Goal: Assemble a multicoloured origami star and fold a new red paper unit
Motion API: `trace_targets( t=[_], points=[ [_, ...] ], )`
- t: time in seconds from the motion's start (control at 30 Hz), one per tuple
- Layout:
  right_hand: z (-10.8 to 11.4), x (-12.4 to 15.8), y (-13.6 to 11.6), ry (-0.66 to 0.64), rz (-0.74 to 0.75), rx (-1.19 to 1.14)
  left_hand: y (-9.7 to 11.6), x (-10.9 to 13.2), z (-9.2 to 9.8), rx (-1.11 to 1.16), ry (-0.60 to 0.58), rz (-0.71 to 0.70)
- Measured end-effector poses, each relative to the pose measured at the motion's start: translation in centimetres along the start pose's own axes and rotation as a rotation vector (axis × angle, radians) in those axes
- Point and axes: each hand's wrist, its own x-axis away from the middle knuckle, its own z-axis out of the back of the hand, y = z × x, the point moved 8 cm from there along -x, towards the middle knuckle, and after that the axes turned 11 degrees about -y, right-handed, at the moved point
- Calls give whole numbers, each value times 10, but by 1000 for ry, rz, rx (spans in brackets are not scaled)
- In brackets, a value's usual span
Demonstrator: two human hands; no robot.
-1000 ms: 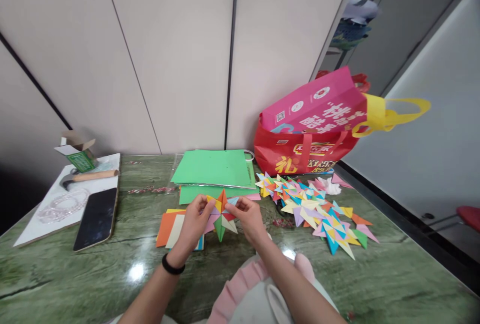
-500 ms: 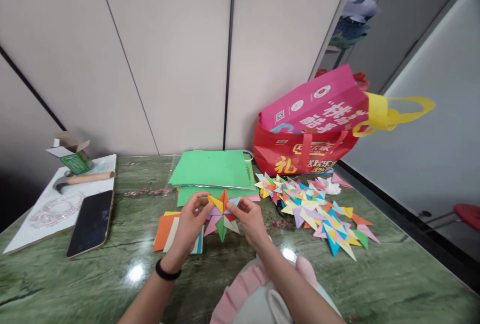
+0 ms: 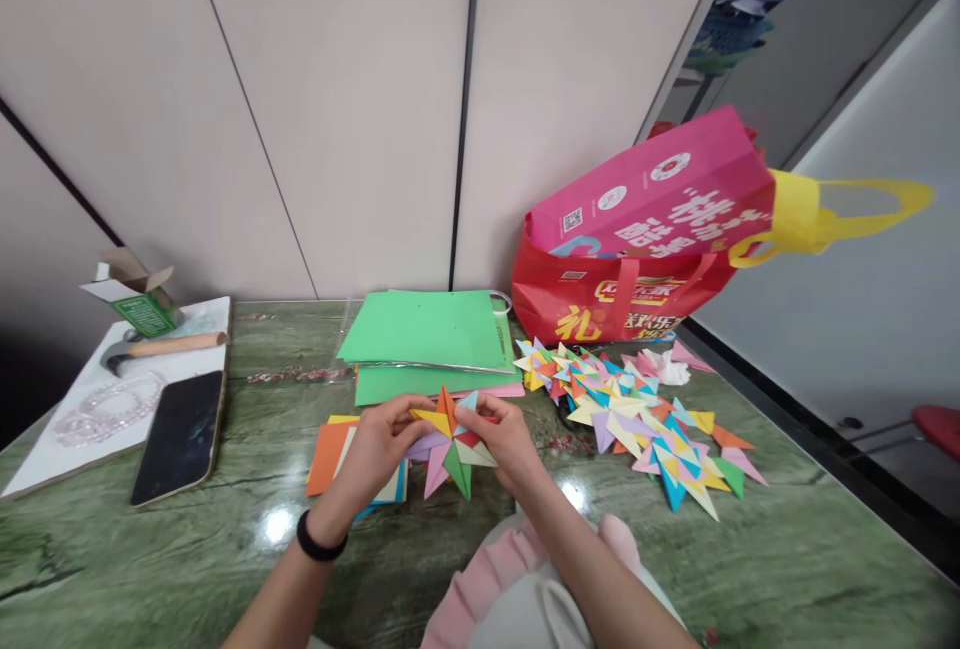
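A many-pointed origami star (image 3: 454,441) in orange, yellow, green, pink, purple and pale blue is held up between both hands, over the table. My left hand (image 3: 384,444) pinches its left side near the yellow and purple points. My right hand (image 3: 504,437) grips the opposite side by the pale blue and cream points, thumb on the front face. Fingers behind the paper are partly hidden. Below and beside my left hand lies a stack of coloured paper squares (image 3: 328,459). To the right spreads a heap of finished paper stars (image 3: 637,419).
Green paper sheets (image 3: 427,329) lie at the back of the marbled table (image 3: 247,569). A red gift bag (image 3: 551,294) stands back right, holding a pink bag (image 3: 645,189). At left are a phone (image 3: 178,439), a wooden-handled hammer (image 3: 176,344) and a small green box (image 3: 146,309).
The star is tilted a little and sits slightly lower, with my right fingers wrapped further around its edge. The camera view has shifted slightly.
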Motion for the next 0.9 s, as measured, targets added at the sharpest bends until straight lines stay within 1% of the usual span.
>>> trace_targets(
  t=[0.17,0.27,0.57,0.67,0.8,0.9],
  points=[
    [2,1,2,31,-21,-43,1,1,1,18,84,-12],
    [3,1,1,38,-15,-33,2,1,1,38,94,-26],
    [3,2,-5,52,38,63,0,1,0,-25,74,-29],
    [4,1,-4,57,30,67,-1,1,-3,13,39,-25],
    [4,2,-4,61,31,117,-8,-1,-8,79,-17,12],
    [2,1,-5,42,56,152,-10,-2,-11,85,-15,20]
  ],
)
